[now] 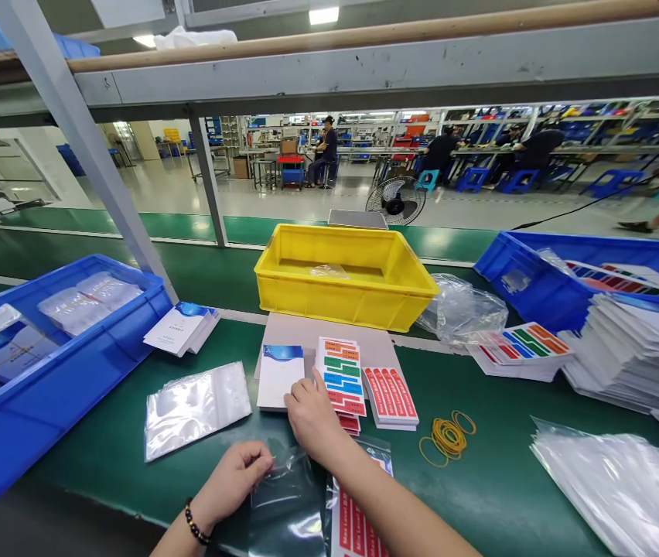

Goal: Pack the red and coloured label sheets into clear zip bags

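Note:
My left hand pinches the top edge of a clear plastic bag near the table's front edge. My right hand has its fingers curled at the right edge of a stack of white booklets with blue tops; its fingertips are partly hidden. Right beside that hand lies a stack of multicoloured label sheets. Red label sheets are stacked further right. Under my right forearm lies a filled clear bag with red labels inside. Flat empty bags are piled to the left.
A yellow bin stands behind the stacks. Blue bins stand at left and right. Rubber bands, more bags and a tall paper stack lie rightward. A slanted metal post rises at left.

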Demonstrator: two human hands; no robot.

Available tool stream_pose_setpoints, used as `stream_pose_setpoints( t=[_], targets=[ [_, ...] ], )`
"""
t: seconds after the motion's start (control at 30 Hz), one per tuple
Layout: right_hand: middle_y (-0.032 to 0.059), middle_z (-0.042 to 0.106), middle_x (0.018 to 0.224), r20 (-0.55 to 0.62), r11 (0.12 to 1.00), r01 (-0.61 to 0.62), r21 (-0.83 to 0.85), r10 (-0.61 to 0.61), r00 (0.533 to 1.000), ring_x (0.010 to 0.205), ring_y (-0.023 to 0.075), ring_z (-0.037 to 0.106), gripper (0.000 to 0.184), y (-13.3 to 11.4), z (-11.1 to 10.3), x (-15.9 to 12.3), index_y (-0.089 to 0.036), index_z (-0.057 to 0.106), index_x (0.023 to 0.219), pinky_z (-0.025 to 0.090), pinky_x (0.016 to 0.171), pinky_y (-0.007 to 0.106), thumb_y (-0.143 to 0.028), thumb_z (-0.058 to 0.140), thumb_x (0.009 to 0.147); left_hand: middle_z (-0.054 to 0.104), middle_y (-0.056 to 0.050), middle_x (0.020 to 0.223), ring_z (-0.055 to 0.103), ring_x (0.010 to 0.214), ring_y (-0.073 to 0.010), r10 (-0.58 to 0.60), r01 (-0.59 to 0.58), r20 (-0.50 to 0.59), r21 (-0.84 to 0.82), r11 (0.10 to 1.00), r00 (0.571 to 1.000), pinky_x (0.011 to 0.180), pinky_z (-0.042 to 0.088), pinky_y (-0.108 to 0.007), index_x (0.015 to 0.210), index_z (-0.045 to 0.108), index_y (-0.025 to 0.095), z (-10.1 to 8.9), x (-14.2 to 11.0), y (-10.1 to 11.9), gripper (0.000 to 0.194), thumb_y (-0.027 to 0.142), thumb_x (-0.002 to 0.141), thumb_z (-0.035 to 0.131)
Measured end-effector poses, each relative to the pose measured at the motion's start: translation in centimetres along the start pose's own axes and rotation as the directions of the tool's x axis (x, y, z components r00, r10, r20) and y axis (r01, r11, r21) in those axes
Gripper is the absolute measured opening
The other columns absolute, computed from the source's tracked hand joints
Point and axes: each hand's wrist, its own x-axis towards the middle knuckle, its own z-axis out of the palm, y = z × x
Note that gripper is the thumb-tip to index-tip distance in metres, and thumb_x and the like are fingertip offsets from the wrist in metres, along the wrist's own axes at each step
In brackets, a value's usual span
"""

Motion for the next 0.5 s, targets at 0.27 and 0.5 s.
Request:
stream_pose_setpoints(
  t=[0.27, 0.5],
  targets=[
    [0.0024, 0.058, 0.077, -0.138, 0.934, 0.140, 0.328, -0.100, 0.985, 0.078, 0.0170, 0.052, 0.012, -2.0, -4.9, -3.7, -0.020, 0.059, 0.071, 0.034, 0.095, 0.043, -0.019, 0.052, 0.079, 0.061, -0.008, 0.055, 0.056, 0.040, -0.0138, -0.180, 0.199, 0.089, -0.542, 0.817, 0.980, 0.041, 0.043, -0.024, 0.078, 0.061, 0.009, 0.6, 1.2, -1.0, 0.061, 0.063, 0.079, 0.032],
    [0.0151, 0.055, 0.114, -0.136, 0.966, -0.237, 0.099, 0.249, 0.959, 0.113, 0.0345, 0.043, 0.040, 4.0, -4.0, -5.8, -0.017, 0.054, 0.113, 0.028, 0.095, 0.059, -0.020, 0.057, 0.074, 0.072, -0.014, 0.074, 0.066, 0.057, -0.0233, -0.105, 0.218, 0.199, -0.725, 0.654, 0.974, 0.047, 0.050, -0.029, 0.091, 0.065, 0.007, 0.8, 1.2, -1.0, 0.030, 0.027, 0.068, 0.066]
  ],
)
